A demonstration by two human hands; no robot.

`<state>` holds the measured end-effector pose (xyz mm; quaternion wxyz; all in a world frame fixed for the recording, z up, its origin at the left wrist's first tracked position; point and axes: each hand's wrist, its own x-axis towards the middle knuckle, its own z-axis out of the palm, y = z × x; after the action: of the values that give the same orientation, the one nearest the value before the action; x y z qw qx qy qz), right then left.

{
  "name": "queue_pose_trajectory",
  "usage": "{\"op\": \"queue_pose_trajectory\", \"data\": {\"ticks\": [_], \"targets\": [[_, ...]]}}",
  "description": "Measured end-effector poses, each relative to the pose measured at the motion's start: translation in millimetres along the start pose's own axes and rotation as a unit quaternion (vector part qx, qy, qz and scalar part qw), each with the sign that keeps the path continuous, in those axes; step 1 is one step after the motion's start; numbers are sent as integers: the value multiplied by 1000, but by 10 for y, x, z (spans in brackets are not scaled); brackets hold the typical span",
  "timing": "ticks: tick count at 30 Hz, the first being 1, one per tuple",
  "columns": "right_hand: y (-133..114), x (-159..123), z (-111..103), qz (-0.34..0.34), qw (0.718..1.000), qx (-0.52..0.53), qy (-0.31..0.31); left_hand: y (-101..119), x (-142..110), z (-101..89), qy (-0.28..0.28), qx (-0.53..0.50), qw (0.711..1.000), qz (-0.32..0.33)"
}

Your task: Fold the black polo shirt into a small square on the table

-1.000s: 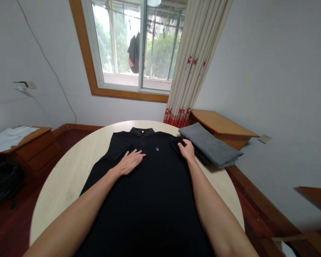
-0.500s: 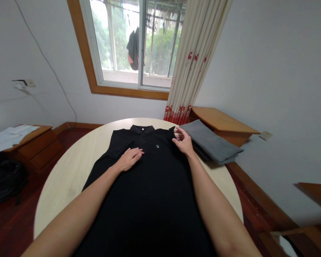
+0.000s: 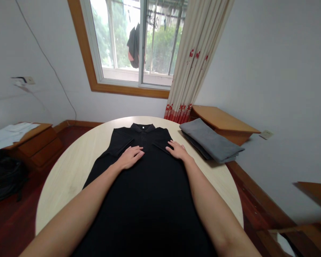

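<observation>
On the pale round table [image 3: 61,185], we see a black shirt [image 3: 152,178] spread flat with its buttoned front up, its collar [image 3: 143,128] toward the far edge and its body running down toward us until it leaves the bottom of our view. Both short sleeves lie folded in over the chest, one sleeve [image 3: 120,140] on the left and the other sleeve [image 3: 162,138] on the right, their hems slanting toward the middle. Our left hand [image 3: 130,157] rests on the chest just below the left sleeve, palm down, fingers stretched out and close together, gripping nothing that we can see. Our right hand [image 3: 178,150] lies at the shirt's right side, its fingertips on the folded right sleeve, fingers slightly spread and extended, with the thumb a little apart. Just beyond that hand, we find a folded gray cloth [image 3: 212,141] lying on the table's right part, apart from the shirt and with darker layers under it. Behind it stands a wooden cabinet [image 3: 224,119], near the foot of a cream curtain [image 3: 194,64] with red flowers, which hangs beside a window [image 3: 160,50].
</observation>
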<state>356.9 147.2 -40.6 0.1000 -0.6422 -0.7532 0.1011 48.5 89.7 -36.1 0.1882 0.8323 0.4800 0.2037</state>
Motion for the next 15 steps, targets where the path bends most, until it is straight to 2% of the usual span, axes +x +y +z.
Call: {"op": "queue_pose_trajectory", "data": {"ticks": [3, 6, 10, 15], "targets": [[9, 20, 6, 10, 1000, 0, -2, 30, -4, -1, 5, 6, 1000, -3], [14, 159, -34, 1, 999, 22, 26, 76, -7, -4, 10, 11, 1000, -9], [-21, 560, -158, 10, 992, 94, 81, 126, -12, -8, 21, 17, 1000, -12], [-88, 1095, -318, 18, 990, 130, 59, 150, -14, -14, 28, 7, 999, -19]]}}
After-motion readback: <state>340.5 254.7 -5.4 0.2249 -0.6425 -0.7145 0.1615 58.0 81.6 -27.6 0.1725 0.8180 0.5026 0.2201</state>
